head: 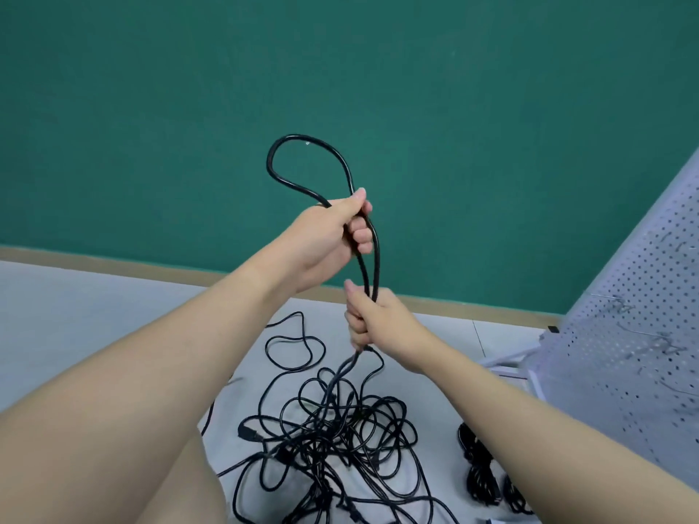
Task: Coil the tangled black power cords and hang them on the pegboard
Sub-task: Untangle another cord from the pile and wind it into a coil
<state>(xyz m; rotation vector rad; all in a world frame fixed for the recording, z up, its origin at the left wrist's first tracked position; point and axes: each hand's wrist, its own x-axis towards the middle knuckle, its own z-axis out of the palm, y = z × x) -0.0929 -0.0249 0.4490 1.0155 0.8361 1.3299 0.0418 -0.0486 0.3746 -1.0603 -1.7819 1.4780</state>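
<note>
Head view, looking down over both forearms toward a pale floor [75,315] and a green wall [340,70]. Left hand [333,236] raised, fingers curled tight around a black power cord [374,255]; a teardrop loop [299,138] of that cord stands up above the fist against the wall. Two strands drop from the left fist straight down into the right hand [374,319], which sits just below it and is also clenched around them. From under the right fist the strands run down, slightly blurred, into a tangled pile of black cords [340,429] spread on the floor between the arms, several plugs visible in it. Coiled black bundles [480,467] lie on the floor to the right of the pile, near the white pegboard [624,334], which leans at the right edge with wire hooks [665,342] on its face.
</note>
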